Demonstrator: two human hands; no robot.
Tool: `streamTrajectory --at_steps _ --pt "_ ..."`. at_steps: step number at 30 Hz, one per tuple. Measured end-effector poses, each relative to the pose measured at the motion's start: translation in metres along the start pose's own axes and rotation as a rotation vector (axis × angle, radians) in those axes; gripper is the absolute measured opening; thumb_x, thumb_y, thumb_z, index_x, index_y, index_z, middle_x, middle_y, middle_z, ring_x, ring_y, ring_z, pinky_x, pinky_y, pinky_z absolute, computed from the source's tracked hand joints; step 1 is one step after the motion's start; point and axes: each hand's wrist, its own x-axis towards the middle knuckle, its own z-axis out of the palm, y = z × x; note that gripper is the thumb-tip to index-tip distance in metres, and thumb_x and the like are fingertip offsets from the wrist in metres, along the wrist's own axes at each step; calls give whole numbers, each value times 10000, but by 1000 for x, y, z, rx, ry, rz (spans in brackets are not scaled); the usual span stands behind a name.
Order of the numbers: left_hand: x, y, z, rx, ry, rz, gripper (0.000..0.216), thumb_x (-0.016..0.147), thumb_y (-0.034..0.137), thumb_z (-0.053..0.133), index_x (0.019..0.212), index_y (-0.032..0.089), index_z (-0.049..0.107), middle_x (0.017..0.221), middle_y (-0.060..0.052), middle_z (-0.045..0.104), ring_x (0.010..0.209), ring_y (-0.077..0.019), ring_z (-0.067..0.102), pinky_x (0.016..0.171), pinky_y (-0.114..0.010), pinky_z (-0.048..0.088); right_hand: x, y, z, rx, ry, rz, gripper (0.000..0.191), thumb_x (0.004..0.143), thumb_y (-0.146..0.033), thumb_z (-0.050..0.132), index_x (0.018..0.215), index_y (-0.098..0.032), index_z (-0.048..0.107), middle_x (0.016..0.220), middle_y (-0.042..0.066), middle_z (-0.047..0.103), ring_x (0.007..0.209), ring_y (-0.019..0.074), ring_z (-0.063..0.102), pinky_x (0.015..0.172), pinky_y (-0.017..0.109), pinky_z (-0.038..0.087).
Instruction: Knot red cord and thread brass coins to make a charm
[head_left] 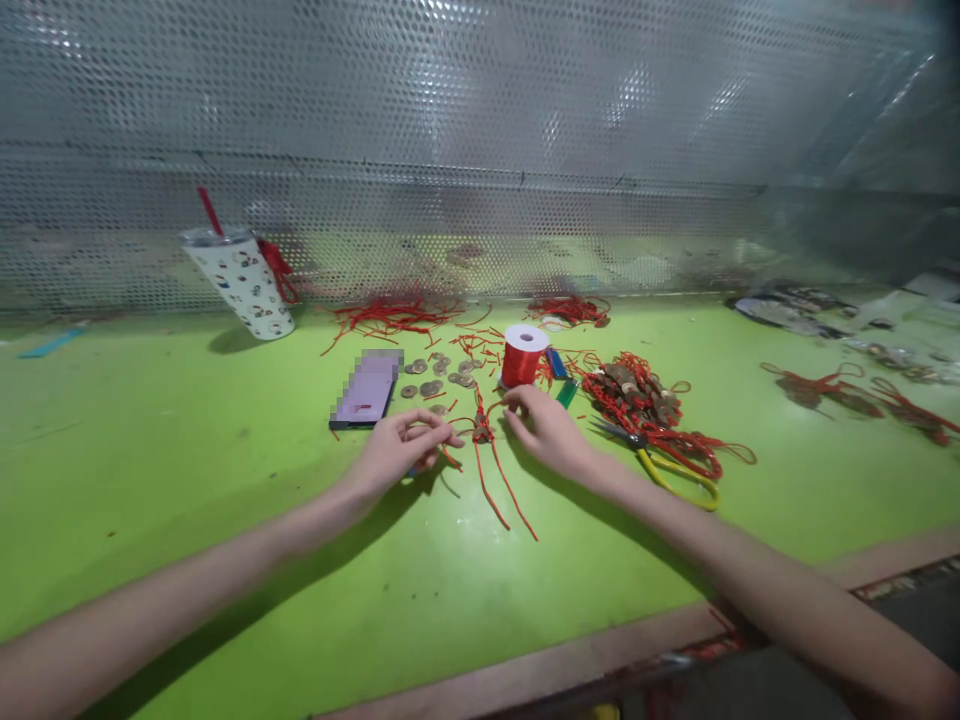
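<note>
Left fingers (435, 437) and right fingers (523, 396) pinch strands of a red, knotted cord (482, 428) with two tails.

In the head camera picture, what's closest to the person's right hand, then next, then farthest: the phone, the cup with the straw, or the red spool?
From the right hand:
1. Red spool: just beyond the hand.
2. Phone: over to the left, past the spool.
3. Cup: farther left, near the mesh screen.
</note>
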Motion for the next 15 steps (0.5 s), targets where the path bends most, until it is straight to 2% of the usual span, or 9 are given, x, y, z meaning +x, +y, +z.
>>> streamTrajectory --at_steps 4,8,11,15 --pt "-12 -6 -4 -48 -91 -48 206 770 266 795 848 173 628 868 -80 768 577 -120 625 519 -248 415 12 19 -1 -204 -64 8 147 974 -150 485 1066 -149 601 1051 148 645 868 236 626 767 371 506" --pt "-12 -10 -6 -126 -176 -71 149 807 211 718 944 167 684 966 -107 767 567 -112 640 513 -253 440 18 15 -1 -430 -184 85 153 977 -113 460 1045 -129 596 1042 196 629 806 263 621 653 359 472" --pt "-10 -13 -8 -170 -215 -104 135 815 185 670 934 144 720 950 -116 756 621 -137 679 536 -260 476 21 10 -5 -474 -255 109 159 952 -52 459 1004 -136 584 977 198 642 804 280 622 629 358 452" --pt "-6 -14 -10 -186 -236 -125 144 839 250 707 930 142 737 966 -118 748 725 -174 714 616 -284 529 15 -4 -16 -422 -244 103 138 941 -56 476 967 -161 562 924 168 656 762 263 613 629 360 449"
